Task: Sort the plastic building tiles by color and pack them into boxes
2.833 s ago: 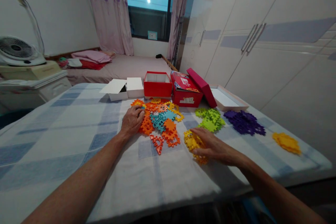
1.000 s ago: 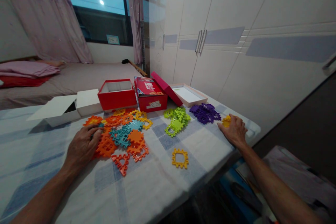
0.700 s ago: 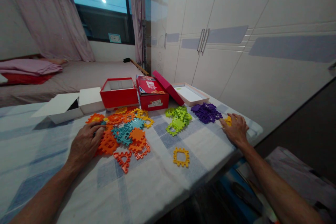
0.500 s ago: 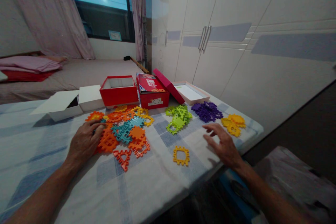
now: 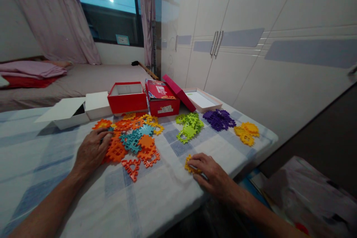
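Note:
My left hand [image 5: 93, 148] rests against the left side of a heap of interlocking plastic building pieces, its fingers loosely bent and apart, partly over the orange pieces [image 5: 115, 150]. Teal pieces [image 5: 131, 140] lie on top of that heap, and a red-orange triangular piece [image 5: 131, 169] lies at its near edge. On the cloth near the table's front edge, my right hand [image 5: 210, 173] has its fingertips and thumb closed about a yellow square piece [image 5: 188, 164]; the fingers cover much of it.
Beyond the heap stand white boxes [image 5: 97, 105], an open red box [image 5: 126, 102] and a second red box [image 5: 164, 106] with a lid [image 5: 180, 93] leaning on it. Piles of green [image 5: 191, 126], purple [image 5: 219, 119] and yellow pieces [image 5: 247, 133] lie to the right, near a shallow tray [image 5: 206, 106].
My right hand has moved left and toward me, from beside the purple pile onto the single yellow square piece, and has closed on it. My left hand stays in place.

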Motion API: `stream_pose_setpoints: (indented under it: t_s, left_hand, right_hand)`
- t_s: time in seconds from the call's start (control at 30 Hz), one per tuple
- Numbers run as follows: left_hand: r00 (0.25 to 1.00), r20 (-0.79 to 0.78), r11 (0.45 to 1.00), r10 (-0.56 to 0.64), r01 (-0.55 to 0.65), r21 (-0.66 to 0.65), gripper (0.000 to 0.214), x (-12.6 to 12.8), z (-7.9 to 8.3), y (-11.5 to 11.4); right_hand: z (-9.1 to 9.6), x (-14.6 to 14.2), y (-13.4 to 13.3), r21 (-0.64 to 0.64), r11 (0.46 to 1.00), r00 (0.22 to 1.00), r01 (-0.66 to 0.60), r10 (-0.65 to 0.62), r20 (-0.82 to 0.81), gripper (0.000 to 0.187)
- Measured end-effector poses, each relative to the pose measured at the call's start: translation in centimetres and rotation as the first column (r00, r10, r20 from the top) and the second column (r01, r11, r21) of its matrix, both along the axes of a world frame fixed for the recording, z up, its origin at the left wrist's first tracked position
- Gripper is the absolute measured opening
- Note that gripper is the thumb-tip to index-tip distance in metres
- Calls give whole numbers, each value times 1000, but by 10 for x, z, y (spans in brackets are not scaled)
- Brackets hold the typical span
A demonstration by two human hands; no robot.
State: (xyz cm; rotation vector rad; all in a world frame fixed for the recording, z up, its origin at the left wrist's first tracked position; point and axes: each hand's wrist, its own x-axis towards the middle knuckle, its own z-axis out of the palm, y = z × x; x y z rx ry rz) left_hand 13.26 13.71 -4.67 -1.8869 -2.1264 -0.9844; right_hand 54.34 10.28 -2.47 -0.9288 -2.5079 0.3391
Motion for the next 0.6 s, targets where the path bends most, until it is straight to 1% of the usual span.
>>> stream_pose_setpoints:
  t_s: [0.1, 0.13, 0.17, 0.2, 0.23, 0.27, 0.33, 0.37, 0.43, 0.5, 0.53, 0.6]
  left_hand:
    - [1000, 5, 1000, 1, -1, 11, 49, 1, 0, 0]
    - [1000, 3, 1000, 2, -2, 17, 49, 0, 0, 0]
    - [1000, 1, 1000, 5, -5, 21, 48, 0, -1, 0]
    - [1000, 1, 1000, 8, -8, 24, 48, 0, -1, 0]
    - [1000, -1, 1000, 9, -9, 23, 48, -1, -2, 1]
    - [1000, -2, 1000, 10, -10, 22, 48, -1, -2, 1]
    - [1000, -6, 1000, 8, -8, 20, 49, -1, -2, 1]
    - [1000, -7, 1000, 6, -6, 18, 49, -1, -2, 1]
    - [1000, -7, 1000, -5, 5, 11, 49, -2, -3, 1]
    - [1000, -6, 1000, -8, 8, 9, 49, -3, -3, 1]
    - [1000, -3, 1000, -7, 7, 12, 48, -3, -4, 1]
    - [1000, 6, 1000, -2, 2, 19, 48, -2, -4, 1]
  right_hand:
    - [2, 0, 0, 3, 1000, 1000, -12, 12, -19, 30]
    - [5, 3, 2, 9, 1000, 1000, 3, -3, -30, 28]
    - [8, 9, 5, 31, 999, 998, 43, -42, -50, 27]
    - [11, 18, 11, 69, 992, 992, 109, -104, -77, 26]
    - [15, 30, 19, 124, 972, 976, 201, -188, -110, 25]
    - [18, 45, 30, 183, 932, 947, 312, -288, -144, 26]
    - [23, 82, 58, 297, 813, 865, 501, -464, -190, 26]
    - [24, 102, 73, 323, 763, 827, 560, -534, -175, 28]
    - [22, 139, 102, 325, 671, 734, 667, -668, -126, 31]
    - [18, 168, 123, 303, 606, 649, 735, -759, -54, 34]
    - [17, 177, 130, 295, 585, 617, 756, -787, -21, 35]
    - [21, 180, 133, 304, 555, 582, 775, -813, -1, 34]
